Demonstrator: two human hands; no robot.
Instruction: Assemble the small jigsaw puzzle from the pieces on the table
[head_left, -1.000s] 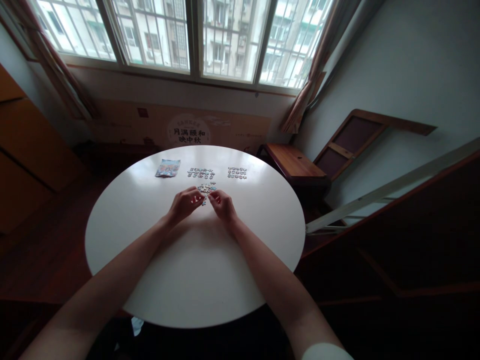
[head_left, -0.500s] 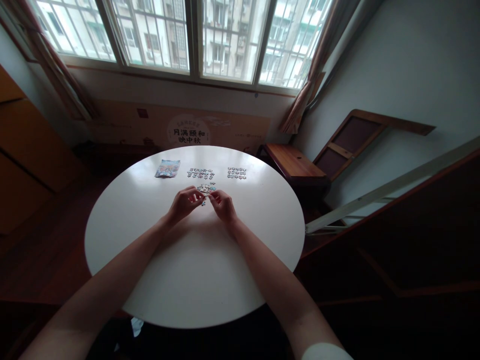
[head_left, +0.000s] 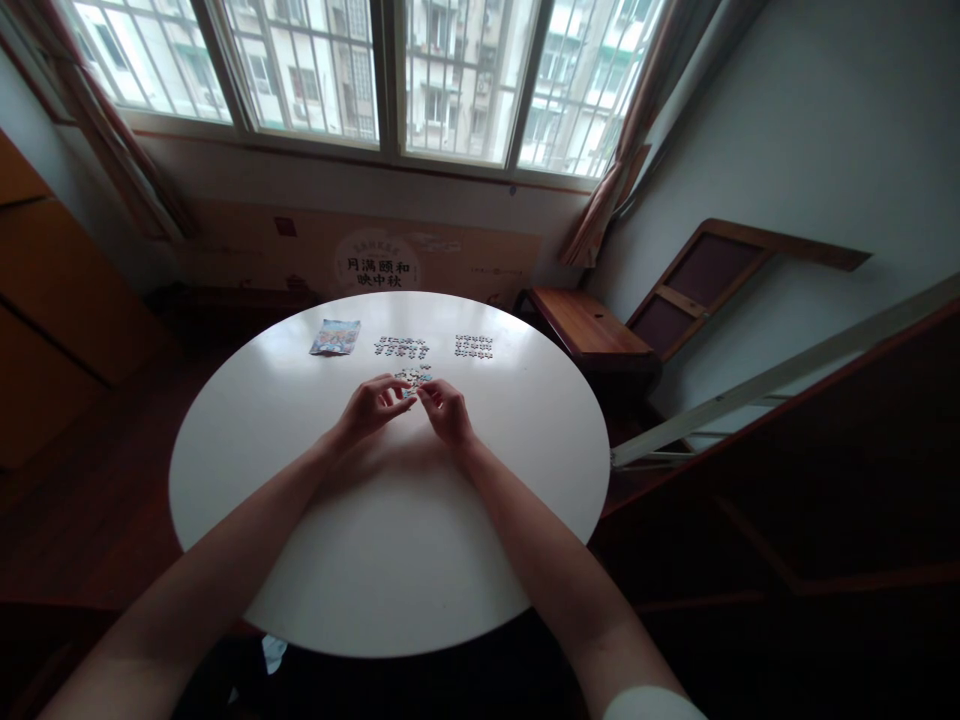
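At the centre of the frame, over a round, glossy white table (head_left: pixel 405 560): a bare left hand (head_left: pixel 369 404), thumb and forefinger parted, with no piece plainly visible between them. Just beside, a bare right hand (head_left: pixel 447 410), thumb and fingertips drawn together; too small to tell whether pinching a piece or not. Immediately above the fingertips in the frame, a loose heap of small, pale and blue, knob-edged jigsaw pieces (head_left: pixel 411 376), probably kept there for easy reach by both hands. Higher up, a pale, patterned set of pieces in uneven rows (head_left: pixel 401 347); to its right, well apart, a tidier pale block of pieces in straight rows (head_left: pixel 474 347), both seemingly spread out for easy viewing. Toward the table's upper left, a flat, blue-and-orange printed packet (head_left: pixel 336 337), likely laid aside to stay out of the way.
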